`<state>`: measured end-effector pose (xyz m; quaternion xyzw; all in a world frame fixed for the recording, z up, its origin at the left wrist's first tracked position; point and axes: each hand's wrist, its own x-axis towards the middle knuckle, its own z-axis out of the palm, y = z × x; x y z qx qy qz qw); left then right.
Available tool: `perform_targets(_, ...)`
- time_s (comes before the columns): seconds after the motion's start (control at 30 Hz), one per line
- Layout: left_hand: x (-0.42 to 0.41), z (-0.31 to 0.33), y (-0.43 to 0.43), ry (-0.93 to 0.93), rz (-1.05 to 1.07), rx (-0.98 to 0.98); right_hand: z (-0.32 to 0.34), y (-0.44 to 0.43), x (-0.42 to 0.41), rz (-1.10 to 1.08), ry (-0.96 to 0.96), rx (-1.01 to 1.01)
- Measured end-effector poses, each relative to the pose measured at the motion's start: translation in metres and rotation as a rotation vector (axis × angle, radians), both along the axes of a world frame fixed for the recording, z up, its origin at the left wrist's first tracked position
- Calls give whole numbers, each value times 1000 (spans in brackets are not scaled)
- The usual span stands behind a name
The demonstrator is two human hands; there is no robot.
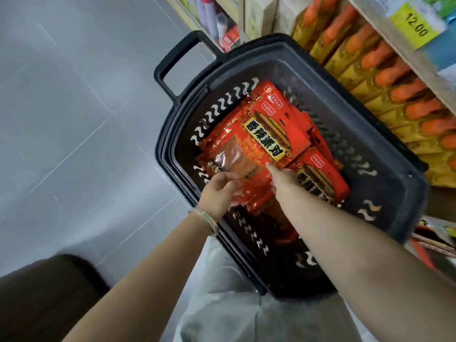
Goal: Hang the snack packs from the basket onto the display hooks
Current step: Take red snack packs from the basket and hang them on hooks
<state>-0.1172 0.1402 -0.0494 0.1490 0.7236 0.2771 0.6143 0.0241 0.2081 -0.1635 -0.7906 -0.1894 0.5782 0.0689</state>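
The stack of glossy red foil snack packs lies in the dark slotted plastic basket on the grey tiled floor. Its long axis runs away from the person toward the basket's far end. Both hands meet its near edge. The left hand pinches that edge, thumb on top. The right hand lays one finger on the top pack, the rest hidden, so its grip cannot be told. No hooks are in view.

floor: grey tiles | shelf: stocked, right | price tag: yellow
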Motion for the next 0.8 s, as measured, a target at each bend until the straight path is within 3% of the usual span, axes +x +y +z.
perform_targets(0.3,-29,8,25,57,-170,5,52,-25,16,-268,9,220)
perform_targets(0.43,-44,9,42,218,-350,46,83,-26,34,-455,194,205)
perform_targets(0.6,-48,11,69,208,-535,47,108,-23,34,-449,426,204)
perform_targets(0.7,-53,16,77,98,-472,-85,116,-18,20,-436,542,150)
perform_targets(0.8,-65,19,77,58,-390,-80,112,-13,4,-407,563,137)
